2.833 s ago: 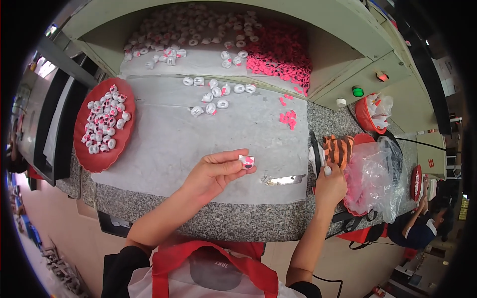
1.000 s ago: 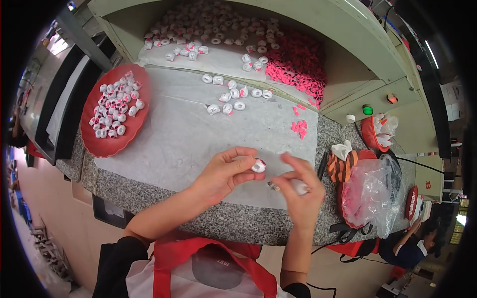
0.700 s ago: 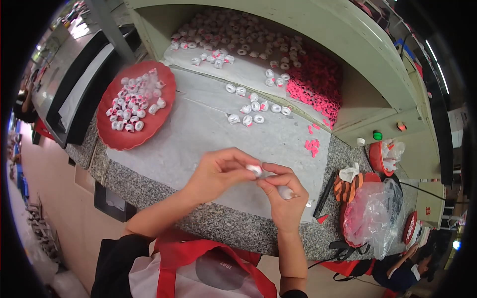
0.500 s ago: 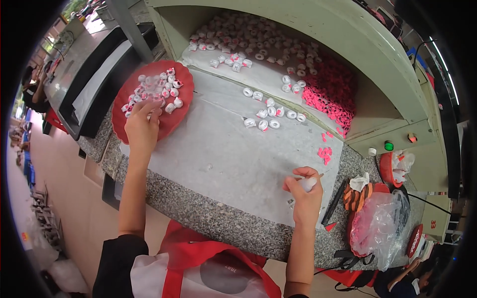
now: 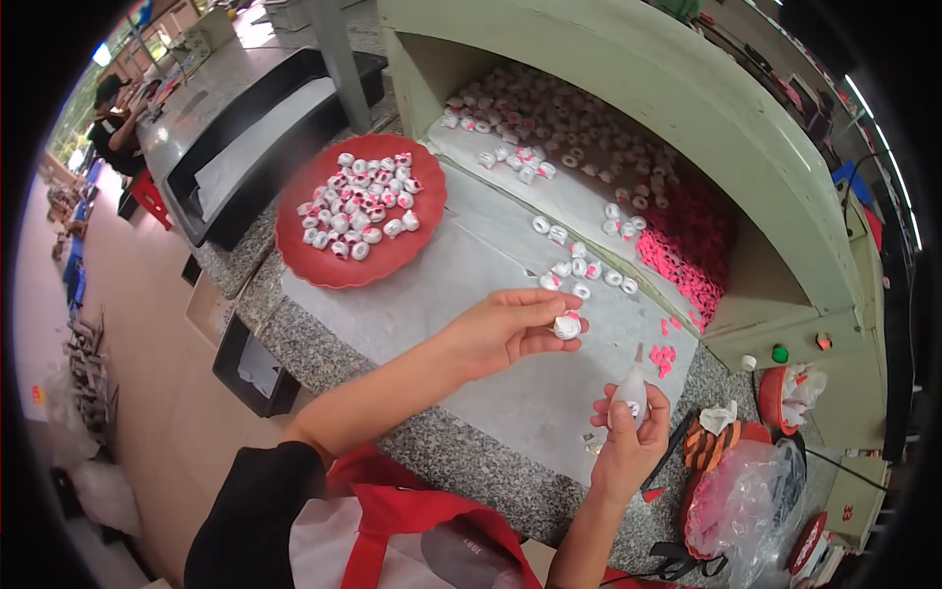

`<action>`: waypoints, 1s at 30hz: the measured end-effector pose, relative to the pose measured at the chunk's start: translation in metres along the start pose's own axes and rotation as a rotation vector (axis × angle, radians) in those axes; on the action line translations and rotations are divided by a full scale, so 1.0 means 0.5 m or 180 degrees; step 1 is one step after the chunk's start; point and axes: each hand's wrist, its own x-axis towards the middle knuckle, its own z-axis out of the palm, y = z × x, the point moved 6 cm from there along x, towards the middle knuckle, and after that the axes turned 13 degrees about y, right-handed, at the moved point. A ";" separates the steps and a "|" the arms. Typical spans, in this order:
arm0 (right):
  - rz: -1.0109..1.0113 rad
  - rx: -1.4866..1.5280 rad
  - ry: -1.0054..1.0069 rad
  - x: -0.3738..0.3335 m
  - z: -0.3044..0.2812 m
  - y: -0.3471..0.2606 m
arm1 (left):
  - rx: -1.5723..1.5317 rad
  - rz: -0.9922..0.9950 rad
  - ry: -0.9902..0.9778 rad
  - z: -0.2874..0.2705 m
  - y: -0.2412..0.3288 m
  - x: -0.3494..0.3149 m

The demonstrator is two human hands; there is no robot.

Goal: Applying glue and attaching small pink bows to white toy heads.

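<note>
Between the thumb and fingers of my left hand (image 5: 496, 336) is a small white round piece with a touch of pink (image 5: 566, 326), held above the paper-covered worktop. My right hand (image 5: 633, 452) grips a small whitish squeeze bottle (image 5: 631, 385), its thin nozzle pointing up, a short way right of the piece and apart from it. At the left lies a red scalloped plate (image 5: 324, 273) with many similar white and pink pieces (image 5: 358, 201) on it. A loose group of white pieces (image 5: 579, 268) lies beyond my left hand. Flat pink bits (image 5: 663, 360) lie beyond the bottle.
A pale green cabinet (image 5: 677, 74) with an open shelf stands at the back, holding white pieces and a pink heap (image 5: 687, 255). Black trays (image 5: 221, 221) stand far left. A plastic bag (image 5: 751, 486) and a red basket (image 5: 772, 402) are at the right. Another person sits far left.
My left hand has moved from the plate rightward to the middle, now with a white piece in it. My right hand has turned the bottle nozzle-up. The view has shifted.
</note>
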 end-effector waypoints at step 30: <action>-0.2862 -0.1237 -0.0212 -0.095 0.013 -0.105 | 0.1125 0.1600 0.0166 0.060 -0.031 -0.078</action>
